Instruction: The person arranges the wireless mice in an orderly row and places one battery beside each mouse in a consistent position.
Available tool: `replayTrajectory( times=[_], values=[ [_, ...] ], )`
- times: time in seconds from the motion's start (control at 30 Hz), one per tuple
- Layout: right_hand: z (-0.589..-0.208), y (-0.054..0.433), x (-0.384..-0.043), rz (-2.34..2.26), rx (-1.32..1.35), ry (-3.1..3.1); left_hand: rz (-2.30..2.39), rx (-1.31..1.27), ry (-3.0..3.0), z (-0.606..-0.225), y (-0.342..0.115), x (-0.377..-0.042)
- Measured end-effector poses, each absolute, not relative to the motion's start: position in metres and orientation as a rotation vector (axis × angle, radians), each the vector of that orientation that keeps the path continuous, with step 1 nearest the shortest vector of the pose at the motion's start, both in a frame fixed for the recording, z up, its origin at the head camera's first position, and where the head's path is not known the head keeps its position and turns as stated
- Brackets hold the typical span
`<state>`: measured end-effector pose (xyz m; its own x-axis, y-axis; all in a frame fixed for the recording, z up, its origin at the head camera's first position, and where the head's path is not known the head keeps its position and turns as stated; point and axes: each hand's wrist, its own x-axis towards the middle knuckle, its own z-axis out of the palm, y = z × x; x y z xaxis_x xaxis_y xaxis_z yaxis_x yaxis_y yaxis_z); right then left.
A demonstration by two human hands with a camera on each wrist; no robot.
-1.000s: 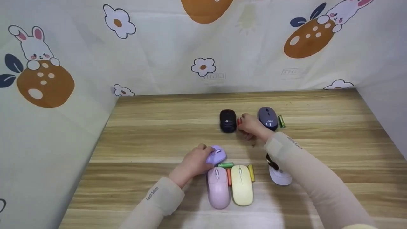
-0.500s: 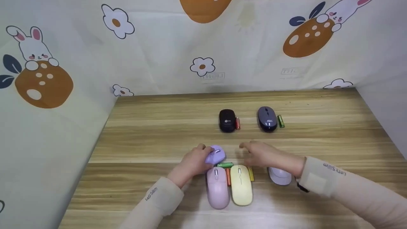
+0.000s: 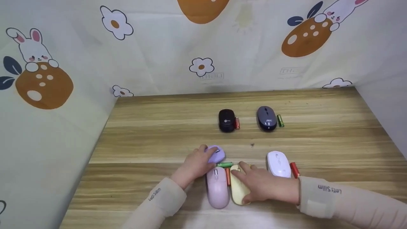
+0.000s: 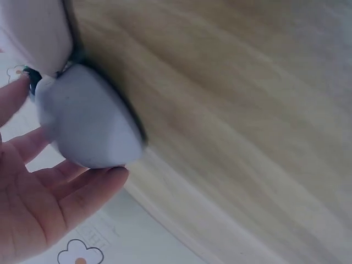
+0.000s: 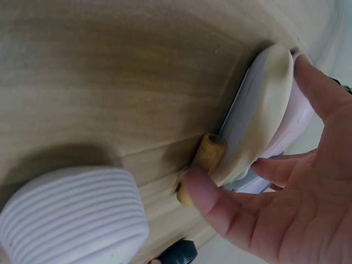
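Note:
My left hand (image 3: 193, 163) holds a small purple mouse (image 3: 218, 156), thumb at one side and fingers round the other; the left wrist view shows the purple mouse (image 4: 91, 121) close up. Against it lie a green battery (image 3: 225, 164) and a pink mouse (image 3: 218, 192). My right hand (image 3: 259, 182) spans a yellow mouse (image 3: 237, 189), its thumb at the mouse's near end. In the right wrist view a finger touches the yellow battery (image 5: 212, 151) along that mouse's side. An orange battery (image 3: 227, 176) lies between the pink and yellow mice.
Right of my hand stands a white mouse (image 3: 278, 163) with a red battery (image 3: 295, 170) beside it. Further back are a black mouse (image 3: 226, 121) with a red battery (image 3: 237, 123), and a grey mouse (image 3: 267, 118) with a green battery (image 3: 280, 121). Printed cloth (image 3: 159, 63) walls the table.
My right hand has left the red battery beside the black mouse and come back toward me onto the yellow mouse. The white mouse is now uncovered. My left hand stays on the purple mouse.

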<state>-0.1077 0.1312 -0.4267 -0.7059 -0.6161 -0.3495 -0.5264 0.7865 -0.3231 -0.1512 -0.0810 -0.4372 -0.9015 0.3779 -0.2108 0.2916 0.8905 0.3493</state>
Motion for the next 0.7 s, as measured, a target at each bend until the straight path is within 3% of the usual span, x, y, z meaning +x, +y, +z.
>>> replayTrajectory(
  times=[0.7],
  values=[
    [-0.431,0.13,-0.119,-0.383,-0.742,2.572,0.477,0.33,2.915,-0.441,-0.109,-0.16]
  ],
)
